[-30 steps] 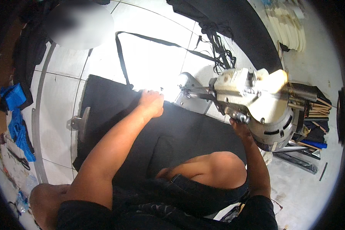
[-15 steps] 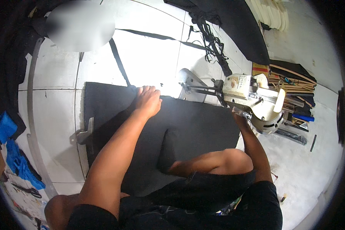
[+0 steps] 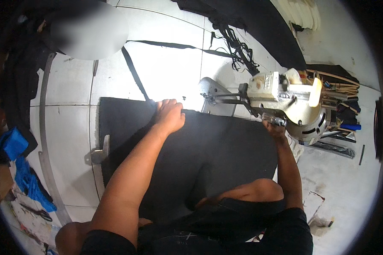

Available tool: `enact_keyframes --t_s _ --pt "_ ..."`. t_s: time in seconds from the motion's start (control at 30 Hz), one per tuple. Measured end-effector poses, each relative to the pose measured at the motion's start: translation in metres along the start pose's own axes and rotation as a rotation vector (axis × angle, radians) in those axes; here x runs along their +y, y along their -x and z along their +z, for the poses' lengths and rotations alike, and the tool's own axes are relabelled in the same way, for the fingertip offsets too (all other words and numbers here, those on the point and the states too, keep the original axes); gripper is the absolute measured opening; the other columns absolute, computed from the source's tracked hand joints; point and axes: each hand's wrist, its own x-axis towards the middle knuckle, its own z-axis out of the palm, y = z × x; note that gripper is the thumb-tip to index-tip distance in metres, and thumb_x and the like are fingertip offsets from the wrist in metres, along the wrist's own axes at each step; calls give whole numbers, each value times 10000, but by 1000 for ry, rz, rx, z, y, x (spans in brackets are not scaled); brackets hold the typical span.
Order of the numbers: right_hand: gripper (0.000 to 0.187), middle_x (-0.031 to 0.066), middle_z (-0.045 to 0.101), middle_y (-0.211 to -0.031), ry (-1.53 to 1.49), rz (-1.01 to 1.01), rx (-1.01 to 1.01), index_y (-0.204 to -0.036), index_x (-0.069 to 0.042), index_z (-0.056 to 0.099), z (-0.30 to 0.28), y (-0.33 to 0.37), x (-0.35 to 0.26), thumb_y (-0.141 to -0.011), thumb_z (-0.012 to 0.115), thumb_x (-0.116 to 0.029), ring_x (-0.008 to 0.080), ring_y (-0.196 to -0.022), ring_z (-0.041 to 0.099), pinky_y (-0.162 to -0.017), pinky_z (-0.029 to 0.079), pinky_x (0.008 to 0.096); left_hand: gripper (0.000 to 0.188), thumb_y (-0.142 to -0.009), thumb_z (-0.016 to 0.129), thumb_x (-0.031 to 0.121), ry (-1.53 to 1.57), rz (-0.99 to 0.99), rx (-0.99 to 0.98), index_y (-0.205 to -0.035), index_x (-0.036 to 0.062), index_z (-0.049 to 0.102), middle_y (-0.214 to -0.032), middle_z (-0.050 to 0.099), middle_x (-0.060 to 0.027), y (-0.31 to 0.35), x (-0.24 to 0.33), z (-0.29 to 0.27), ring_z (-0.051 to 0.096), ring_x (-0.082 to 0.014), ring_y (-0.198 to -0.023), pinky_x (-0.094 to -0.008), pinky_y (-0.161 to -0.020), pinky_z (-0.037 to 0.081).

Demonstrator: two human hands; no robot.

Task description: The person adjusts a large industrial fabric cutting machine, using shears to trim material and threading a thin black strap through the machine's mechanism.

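A thick black fabric piece lies spread in front of me. My left hand is on its far edge, fingers together and bent over the rim, where a narrow black strip runs up to the fingertips. On the right, my right hand grips the handle of a cream and grey cloth-cutting machine; the motor part hides some of those fingers. The machine's flat metal base plate stands at the fabric's far edge, to the right of my left hand.
A metal bracket touches the fabric's left edge. A long metal ruler and blue cloth lie farther left, with scissors below. Tangled black strips and dark cloth lie at the far right, near wooden sticks.
The whole view has shifted and turned slightly. Both hands keep their hold, the left at the fabric's edge and the right at the machine's handle.
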Motion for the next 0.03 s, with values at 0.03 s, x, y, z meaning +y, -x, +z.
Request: enact_keyframes --t_s 0.03 --pt "586 116 331 -1457 25 11 12 -1427 -206 340 0 9 11 -915 578 -361 332 -1313 364 -1078 338 457 219 -835 610 252 -8 -1 -30 -966 86 667 -1053 605 -93 -3 8 -1 503 -269 -1099 -430 -975 317"
